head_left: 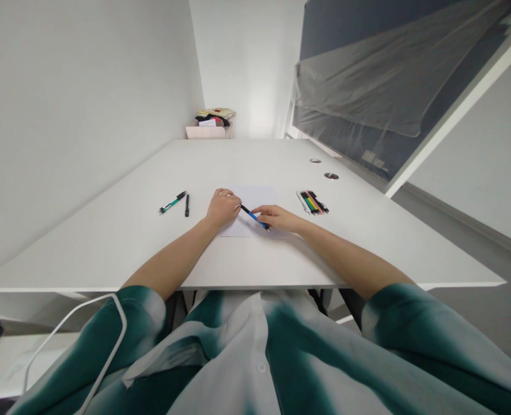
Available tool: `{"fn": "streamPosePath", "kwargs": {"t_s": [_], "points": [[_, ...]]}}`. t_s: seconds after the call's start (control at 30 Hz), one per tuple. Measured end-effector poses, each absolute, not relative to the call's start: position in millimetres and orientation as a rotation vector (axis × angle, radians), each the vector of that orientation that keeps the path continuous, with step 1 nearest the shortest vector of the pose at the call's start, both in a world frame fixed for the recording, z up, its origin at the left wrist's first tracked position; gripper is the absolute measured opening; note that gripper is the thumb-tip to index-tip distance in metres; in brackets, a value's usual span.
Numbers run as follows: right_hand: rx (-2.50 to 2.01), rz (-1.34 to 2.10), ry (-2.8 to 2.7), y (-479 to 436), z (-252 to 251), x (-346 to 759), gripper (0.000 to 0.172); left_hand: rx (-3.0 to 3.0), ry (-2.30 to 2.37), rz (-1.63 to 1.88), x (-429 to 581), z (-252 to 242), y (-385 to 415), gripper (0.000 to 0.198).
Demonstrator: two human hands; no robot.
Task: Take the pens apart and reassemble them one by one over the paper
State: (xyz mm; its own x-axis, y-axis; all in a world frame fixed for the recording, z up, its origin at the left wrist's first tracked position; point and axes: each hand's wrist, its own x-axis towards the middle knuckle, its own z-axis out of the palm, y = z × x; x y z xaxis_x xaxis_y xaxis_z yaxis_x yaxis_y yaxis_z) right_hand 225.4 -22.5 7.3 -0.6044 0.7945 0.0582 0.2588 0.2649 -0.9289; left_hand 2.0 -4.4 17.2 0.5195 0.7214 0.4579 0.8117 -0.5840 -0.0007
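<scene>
A blue pen with black ends (252, 215) slants over a sheet of white paper (238, 230). My left hand (223, 206) is closed at the pen's upper black end, its fingertips partly hidden. From the right, my right hand (276, 217) pinches the pen's blue middle between thumb and fingers, and the lower black end sticks out beneath. Left of my hands lie a green pen with black ends (173, 203) and a short black piece, like a pen or cap (187, 205).
Several pens (312, 203) in different colours lie side by side to the right. Two round metal discs (332, 176) sit in the white table (129, 248) near its right edge. At the far end is a pinkish box (205, 132) with cloth-like items on top.
</scene>
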Motion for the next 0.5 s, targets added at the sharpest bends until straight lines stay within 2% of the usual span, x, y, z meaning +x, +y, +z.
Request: {"fn": "streamPosePath", "kwargs": {"t_s": [0.17, 0.3, 0.37, 0.5], "points": [[-0.936, 1.265, -2.062, -23, 8, 224, 0.041, -2.543, -1.355, -0.615, 3, 15, -5, 0.026], [-1.009, 1.101, -2.055, -13, 7, 232, 0.035, -2.495, -1.407, -0.632, 1, 11, -5, 0.05], [-1.136, 0.959, -2.032, -3, 6, 244, 0.034, -2.468, -1.442, -0.625, 0, 9, -4, 0.059], [-1.557, 0.438, -2.108, 15, 7, 279, 0.035, -2.45, -1.477, -0.617, -3, 6, -1, 0.062]]}}
